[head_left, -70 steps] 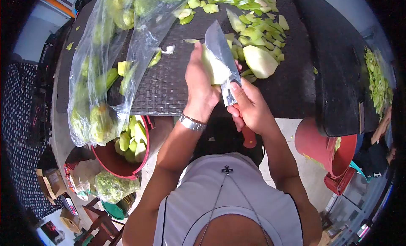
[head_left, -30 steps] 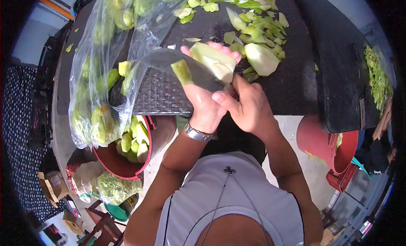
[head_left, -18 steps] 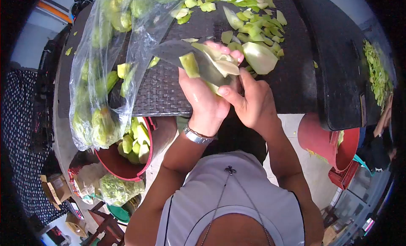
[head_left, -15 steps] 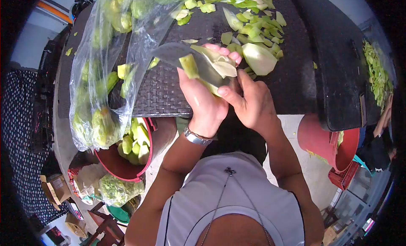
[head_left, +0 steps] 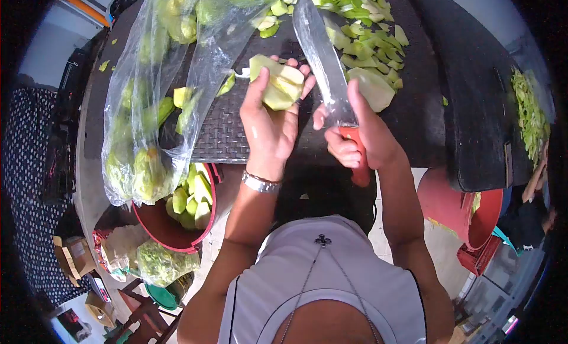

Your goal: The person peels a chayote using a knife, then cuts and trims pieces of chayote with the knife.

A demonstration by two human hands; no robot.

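Observation:
In my left hand (head_left: 269, 116) rests a peeled, pale-green piece of fruit, likely green papaya (head_left: 277, 84), with its hollowed cut side showing. The thumb and fingers hold it from the sides above the table's near edge. My right hand (head_left: 370, 134) grips the red handle of a large knife (head_left: 324, 63). Its wide blade points up and away, apart from the fruit. Just beyond the right hand lies another large peeled piece (head_left: 371, 91), beside a heap of green peelings (head_left: 370, 51) on the dark woven table (head_left: 219, 128).
A clear plastic bag of green fruit (head_left: 148, 107) drapes over the table's left side. Below it a red bucket (head_left: 208, 225) holds peeled pieces. A red bin (head_left: 438, 196) stands at the right, near a black chair-like panel (head_left: 473, 125). Shredded greens (head_left: 528, 107) and part of another person's arm (head_left: 535, 178) are far right.
The knife has come away from the fruit and swung to the right, blade now pointing up. The hands have parted, and the left one has turned the piece so its hollow shows.

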